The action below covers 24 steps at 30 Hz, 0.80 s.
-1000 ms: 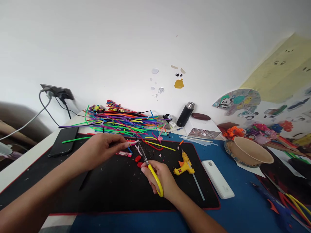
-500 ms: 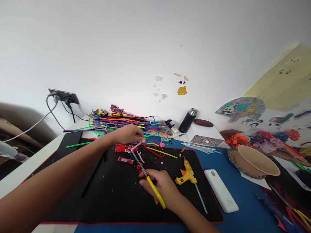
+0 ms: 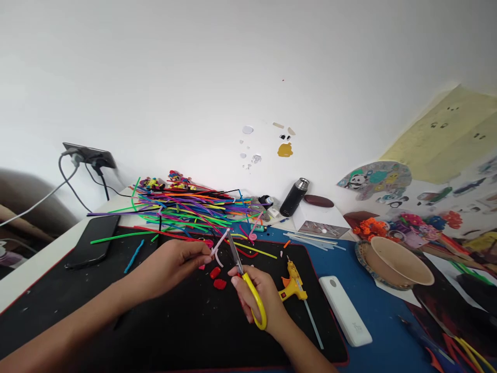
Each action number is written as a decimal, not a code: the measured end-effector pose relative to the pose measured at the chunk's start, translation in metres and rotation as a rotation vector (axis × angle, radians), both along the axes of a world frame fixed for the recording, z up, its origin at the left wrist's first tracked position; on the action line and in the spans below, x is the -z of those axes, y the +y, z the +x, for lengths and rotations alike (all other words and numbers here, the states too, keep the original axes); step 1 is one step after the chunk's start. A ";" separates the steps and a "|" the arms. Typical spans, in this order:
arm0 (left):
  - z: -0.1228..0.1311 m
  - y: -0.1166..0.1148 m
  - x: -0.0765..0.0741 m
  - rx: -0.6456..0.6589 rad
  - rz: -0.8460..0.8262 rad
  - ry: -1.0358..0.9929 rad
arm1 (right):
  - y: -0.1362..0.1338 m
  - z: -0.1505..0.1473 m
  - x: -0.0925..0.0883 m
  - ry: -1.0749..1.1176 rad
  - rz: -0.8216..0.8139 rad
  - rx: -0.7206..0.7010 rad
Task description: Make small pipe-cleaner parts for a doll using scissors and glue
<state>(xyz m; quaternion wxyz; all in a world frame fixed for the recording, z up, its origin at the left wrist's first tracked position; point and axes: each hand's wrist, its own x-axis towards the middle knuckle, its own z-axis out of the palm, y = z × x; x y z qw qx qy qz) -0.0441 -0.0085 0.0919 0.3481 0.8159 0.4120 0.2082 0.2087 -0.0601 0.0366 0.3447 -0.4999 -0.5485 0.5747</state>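
Between its thumb and fingers my left hand (image 3: 176, 264) pinches a short pale pink pipe cleaner (image 3: 220, 242), which slants up to the right. My right hand (image 3: 258, 298) is closed round the yellow handles of a pair of scissors (image 3: 254, 298). The scissor blades point up and left, with their tips beside the upper end of the pink piece. A curved pale piece (image 3: 218, 259) lies just below it on the black mat (image 3: 182, 331). Red pieces (image 3: 219, 284) lie on the mat between my hands.
A pile of coloured pipe cleaners (image 3: 194, 204) lies along the wall. To the right are a yellow glue gun (image 3: 294, 282), a white power bank (image 3: 345, 311), a black flask (image 3: 294, 198) and a beige bowl (image 3: 402, 261). A black phone (image 3: 95, 241) lies at the left.
My left hand has moved down and left, now holding the pink piece by its lower end. The scissors have turned more upright. The whole view has shifted slightly.
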 end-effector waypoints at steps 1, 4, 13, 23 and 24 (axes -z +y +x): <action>0.000 -0.004 -0.007 0.014 0.098 0.056 | 0.000 -0.001 0.001 -0.025 -0.006 -0.014; 0.006 -0.007 -0.029 0.099 0.381 0.209 | -0.001 -0.005 0.004 -0.108 0.012 -0.061; 0.025 0.067 -0.067 0.243 0.548 0.374 | -0.008 -0.003 -0.004 -0.355 0.300 -0.212; 0.027 0.090 -0.011 0.183 -0.129 -0.019 | -0.018 0.010 -0.001 -0.133 0.107 -0.060; 0.024 0.085 -0.006 0.153 -0.169 -0.069 | -0.019 0.012 -0.002 -0.111 0.095 -0.026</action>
